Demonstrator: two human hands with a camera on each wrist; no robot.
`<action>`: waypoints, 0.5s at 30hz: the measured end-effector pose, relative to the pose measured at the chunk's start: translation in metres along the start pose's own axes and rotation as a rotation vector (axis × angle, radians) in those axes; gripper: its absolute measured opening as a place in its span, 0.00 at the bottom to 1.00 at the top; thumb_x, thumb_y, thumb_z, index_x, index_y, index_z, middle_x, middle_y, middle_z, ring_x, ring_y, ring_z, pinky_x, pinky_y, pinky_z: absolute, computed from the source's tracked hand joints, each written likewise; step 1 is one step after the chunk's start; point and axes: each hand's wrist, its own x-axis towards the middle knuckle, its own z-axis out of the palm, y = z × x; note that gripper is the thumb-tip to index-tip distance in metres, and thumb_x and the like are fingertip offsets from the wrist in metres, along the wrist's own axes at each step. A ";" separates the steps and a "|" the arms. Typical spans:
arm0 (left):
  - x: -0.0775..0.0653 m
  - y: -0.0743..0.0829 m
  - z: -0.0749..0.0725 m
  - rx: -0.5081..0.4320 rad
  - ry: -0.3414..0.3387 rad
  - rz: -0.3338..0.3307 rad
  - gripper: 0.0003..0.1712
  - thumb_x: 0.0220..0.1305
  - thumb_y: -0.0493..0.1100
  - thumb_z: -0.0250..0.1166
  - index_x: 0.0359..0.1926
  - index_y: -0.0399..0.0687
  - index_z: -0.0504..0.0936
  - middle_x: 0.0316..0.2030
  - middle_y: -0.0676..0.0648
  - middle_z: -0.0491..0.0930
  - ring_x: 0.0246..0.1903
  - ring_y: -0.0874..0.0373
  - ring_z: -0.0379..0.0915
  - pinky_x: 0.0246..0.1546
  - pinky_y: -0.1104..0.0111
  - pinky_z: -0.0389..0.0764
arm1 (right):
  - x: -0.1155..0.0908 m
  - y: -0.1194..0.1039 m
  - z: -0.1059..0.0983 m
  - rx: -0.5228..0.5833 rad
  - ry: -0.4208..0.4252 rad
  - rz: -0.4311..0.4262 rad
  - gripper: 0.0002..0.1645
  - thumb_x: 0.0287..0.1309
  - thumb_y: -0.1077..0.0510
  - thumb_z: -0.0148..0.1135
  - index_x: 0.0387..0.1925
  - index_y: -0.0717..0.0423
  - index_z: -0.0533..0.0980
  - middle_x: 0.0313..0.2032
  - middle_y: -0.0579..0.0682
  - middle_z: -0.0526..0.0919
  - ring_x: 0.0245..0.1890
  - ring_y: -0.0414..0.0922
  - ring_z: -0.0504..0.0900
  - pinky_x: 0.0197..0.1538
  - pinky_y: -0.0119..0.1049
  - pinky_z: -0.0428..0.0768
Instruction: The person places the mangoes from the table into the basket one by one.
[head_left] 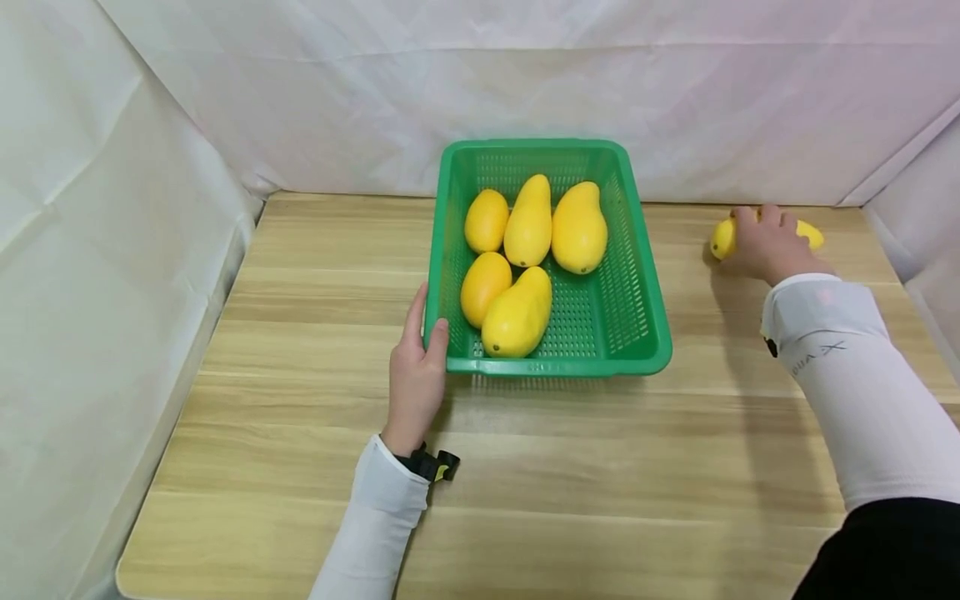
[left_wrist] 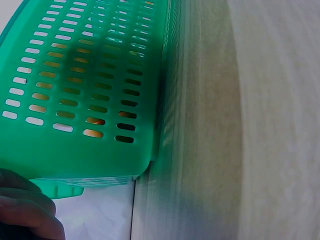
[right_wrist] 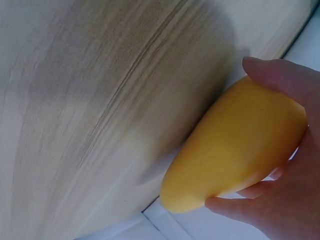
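Observation:
A green plastic basket [head_left: 558, 367] with slotted sides stands on the table and holds several yellow mangoes [head_left: 528, 229]. My left hand [head_left: 416, 379] grips its near left corner, thumb at the rim and fingers along the outer side. In the left wrist view, the slotted basket wall [left_wrist: 75, 150] fills the left half, with fingers [left_wrist: 30, 210] at the lower corner. To the right of the basket, my right hand [head_left: 772, 250] holds another yellow mango [right_wrist: 230, 145] from above, fingers and thumb around it. The right wrist view shows it at or just above the wood; contact underneath is unclear.
The wood-grain table [head_left: 300, 400] has its back edge against a white cloth wall [head_left: 360, 108]. More white cloth [head_left: 97, 292] hangs along the left side, and another stretch [head_left: 922, 208] closes off the right. The basket is near the back edge.

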 end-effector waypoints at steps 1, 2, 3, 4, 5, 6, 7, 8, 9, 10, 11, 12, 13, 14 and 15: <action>-0.001 0.000 0.000 0.000 -0.001 0.000 0.29 0.69 0.56 0.46 0.69 0.70 0.51 0.61 0.49 0.68 0.51 0.63 0.70 0.56 0.59 0.69 | -0.001 0.001 0.000 -0.003 -0.002 -0.002 0.52 0.51 0.44 0.61 0.67 0.63 0.46 0.57 0.77 0.46 0.53 0.73 0.46 0.45 0.69 0.55; -0.001 0.001 0.000 -0.003 0.000 0.000 0.29 0.69 0.56 0.46 0.69 0.70 0.51 0.65 0.53 0.62 0.57 0.65 0.65 0.59 0.60 0.65 | -0.001 0.001 0.000 -0.008 0.001 -0.006 0.52 0.51 0.44 0.61 0.67 0.63 0.45 0.57 0.77 0.46 0.54 0.73 0.46 0.45 0.69 0.55; -0.001 0.001 0.000 -0.008 -0.001 0.001 0.29 0.69 0.56 0.46 0.69 0.70 0.51 0.65 0.53 0.62 0.58 0.65 0.64 0.60 0.60 0.65 | -0.001 0.002 -0.001 -0.012 0.003 -0.012 0.53 0.51 0.45 0.61 0.68 0.62 0.45 0.58 0.77 0.46 0.54 0.74 0.46 0.45 0.69 0.55; -0.001 0.002 0.000 -0.010 -0.002 0.001 0.30 0.69 0.56 0.46 0.69 0.69 0.51 0.65 0.54 0.61 0.58 0.65 0.64 0.60 0.59 0.65 | -0.001 0.002 -0.001 -0.019 0.005 -0.018 0.53 0.51 0.45 0.61 0.69 0.62 0.44 0.58 0.77 0.46 0.55 0.74 0.46 0.45 0.69 0.56; -0.002 0.002 0.000 -0.009 -0.001 -0.001 0.30 0.69 0.57 0.46 0.69 0.69 0.51 0.65 0.54 0.62 0.57 0.65 0.65 0.59 0.60 0.66 | -0.001 0.003 -0.002 -0.028 0.010 -0.024 0.53 0.51 0.46 0.61 0.69 0.61 0.44 0.58 0.77 0.46 0.55 0.75 0.46 0.45 0.69 0.57; -0.002 0.003 -0.001 -0.009 0.000 -0.002 0.30 0.69 0.57 0.46 0.69 0.69 0.51 0.64 0.53 0.63 0.53 0.64 0.68 0.57 0.60 0.68 | -0.002 0.003 -0.002 -0.037 0.011 -0.028 0.53 0.51 0.46 0.61 0.69 0.61 0.43 0.59 0.77 0.46 0.55 0.75 0.46 0.44 0.69 0.58; -0.002 0.003 -0.001 -0.008 0.002 -0.002 0.30 0.69 0.57 0.46 0.69 0.69 0.51 0.63 0.51 0.65 0.46 0.62 0.72 0.52 0.60 0.72 | -0.002 0.003 -0.003 -0.041 0.013 -0.031 0.53 0.51 0.47 0.60 0.69 0.60 0.43 0.59 0.77 0.46 0.55 0.75 0.47 0.43 0.69 0.59; -0.002 0.003 -0.001 -0.007 0.003 -0.004 0.30 0.69 0.57 0.46 0.69 0.69 0.51 0.62 0.50 0.67 0.39 0.60 0.73 0.46 0.60 0.74 | -0.003 0.003 -0.003 -0.043 0.020 -0.036 0.52 0.51 0.48 0.60 0.69 0.61 0.44 0.59 0.77 0.47 0.55 0.75 0.47 0.42 0.69 0.60; -0.001 0.004 -0.001 -0.004 0.004 -0.003 0.30 0.69 0.57 0.46 0.69 0.68 0.51 0.62 0.49 0.67 0.35 0.60 0.72 0.44 0.60 0.75 | -0.003 0.003 -0.002 -0.043 0.024 -0.039 0.51 0.51 0.48 0.60 0.68 0.61 0.46 0.58 0.77 0.48 0.55 0.75 0.48 0.40 0.69 0.61; -0.001 0.004 -0.001 0.000 0.004 -0.004 0.30 0.69 0.57 0.46 0.69 0.68 0.51 0.61 0.48 0.68 0.28 0.58 0.70 0.37 0.60 0.75 | -0.005 0.002 -0.002 -0.043 0.027 -0.040 0.49 0.51 0.48 0.60 0.68 0.61 0.47 0.58 0.77 0.48 0.55 0.75 0.48 0.39 0.68 0.63; -0.001 0.004 -0.001 0.006 0.006 -0.007 0.30 0.69 0.57 0.46 0.69 0.68 0.52 0.61 0.48 0.68 0.27 0.59 0.67 0.35 0.61 0.74 | -0.006 0.001 -0.002 -0.039 0.028 -0.040 0.48 0.51 0.48 0.59 0.67 0.61 0.49 0.57 0.77 0.49 0.54 0.75 0.49 0.38 0.67 0.63; -0.001 0.004 -0.001 0.012 0.005 -0.007 0.30 0.69 0.57 0.46 0.69 0.67 0.52 0.61 0.47 0.68 0.27 0.59 0.68 0.35 0.61 0.74 | -0.007 0.000 -0.002 -0.034 0.030 -0.041 0.47 0.51 0.48 0.59 0.66 0.62 0.50 0.56 0.77 0.50 0.54 0.74 0.50 0.37 0.67 0.63; -0.001 0.003 -0.001 0.016 0.003 -0.010 0.30 0.69 0.57 0.46 0.70 0.67 0.52 0.62 0.48 0.67 0.26 0.59 0.67 0.34 0.60 0.74 | -0.008 -0.002 -0.001 -0.025 0.033 -0.042 0.46 0.51 0.47 0.59 0.66 0.62 0.51 0.56 0.77 0.51 0.53 0.74 0.51 0.37 0.66 0.63; -0.001 0.002 -0.001 0.020 0.003 -0.012 0.30 0.69 0.57 0.46 0.69 0.68 0.52 0.61 0.47 0.68 0.27 0.58 0.68 0.34 0.60 0.74 | -0.009 -0.005 -0.001 -0.015 0.040 -0.048 0.45 0.52 0.47 0.58 0.65 0.63 0.51 0.55 0.76 0.52 0.52 0.73 0.52 0.37 0.65 0.64; -0.001 0.002 -0.001 0.022 0.005 -0.015 0.30 0.68 0.57 0.46 0.69 0.69 0.52 0.63 0.49 0.66 0.31 0.59 0.69 0.38 0.61 0.74 | -0.009 -0.008 -0.002 -0.007 0.044 -0.055 0.45 0.52 0.47 0.58 0.64 0.63 0.52 0.54 0.76 0.53 0.51 0.72 0.54 0.37 0.64 0.64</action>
